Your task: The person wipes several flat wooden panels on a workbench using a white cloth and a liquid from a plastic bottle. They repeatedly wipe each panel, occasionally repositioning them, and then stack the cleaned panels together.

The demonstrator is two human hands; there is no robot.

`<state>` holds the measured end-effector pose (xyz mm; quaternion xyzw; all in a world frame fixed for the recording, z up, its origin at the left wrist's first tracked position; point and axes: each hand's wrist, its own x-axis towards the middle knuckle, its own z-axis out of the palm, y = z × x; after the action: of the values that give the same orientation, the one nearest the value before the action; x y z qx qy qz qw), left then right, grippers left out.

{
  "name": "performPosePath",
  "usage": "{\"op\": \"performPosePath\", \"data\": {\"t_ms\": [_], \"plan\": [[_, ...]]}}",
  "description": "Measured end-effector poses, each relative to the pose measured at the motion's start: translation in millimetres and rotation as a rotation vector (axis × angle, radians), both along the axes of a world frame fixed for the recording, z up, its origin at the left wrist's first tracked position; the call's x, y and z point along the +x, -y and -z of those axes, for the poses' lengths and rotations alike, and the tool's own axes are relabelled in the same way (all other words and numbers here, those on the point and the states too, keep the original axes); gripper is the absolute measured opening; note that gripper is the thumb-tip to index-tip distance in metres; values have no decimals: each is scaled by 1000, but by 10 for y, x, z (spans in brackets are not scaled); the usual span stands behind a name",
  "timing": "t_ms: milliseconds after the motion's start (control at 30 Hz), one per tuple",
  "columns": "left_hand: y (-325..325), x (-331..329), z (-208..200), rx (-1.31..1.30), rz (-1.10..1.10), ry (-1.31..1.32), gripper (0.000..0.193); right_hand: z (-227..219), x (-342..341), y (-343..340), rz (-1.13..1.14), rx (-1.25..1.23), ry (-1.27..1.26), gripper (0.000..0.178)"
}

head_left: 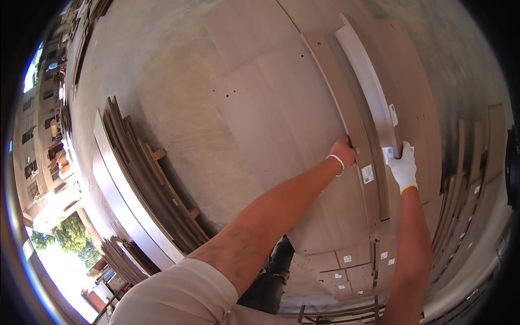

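Observation:
My left hand, bare with a white bracelet at the wrist, is closed on the edge of a long narrow brown board. A white label is stuck on that board just beyond my fingers. My right hand wears a white glove with a yellow cuff. Its fingers grip the near end of a second long board, whose pale face catches the light and carries white labels. Both boards lie lengthwise over wide flat brown panels; part of each grip is hidden by the hand itself.
Upright stacks of long brown boards stand on the left. More labelled boards lean in a row at the right. Small labelled panels are near my feet, and a concrete floor stretches between the stacks and panels.

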<state>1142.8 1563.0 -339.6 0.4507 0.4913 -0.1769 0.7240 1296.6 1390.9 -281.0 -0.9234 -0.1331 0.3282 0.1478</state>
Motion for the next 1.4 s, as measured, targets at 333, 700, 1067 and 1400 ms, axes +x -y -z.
{"op": "performPosePath", "data": {"t_ms": [333, 700, 1067, 1400], "plan": [[151, 244, 266, 562, 706, -133, 37, 103, 5, -63, 12, -55, 81, 59], [81, 56, 483, 224, 577, 238, 26, 229, 284, 627, 85, -65, 290, 69], [-36, 257, -229, 1324, 1402, 477, 74, 336, 51, 570, -20, -270, 247, 61], [-8, 491, -133, 1293, 1678, 436, 86, 380, -141, 722, -111, -193, 246, 66]]}}
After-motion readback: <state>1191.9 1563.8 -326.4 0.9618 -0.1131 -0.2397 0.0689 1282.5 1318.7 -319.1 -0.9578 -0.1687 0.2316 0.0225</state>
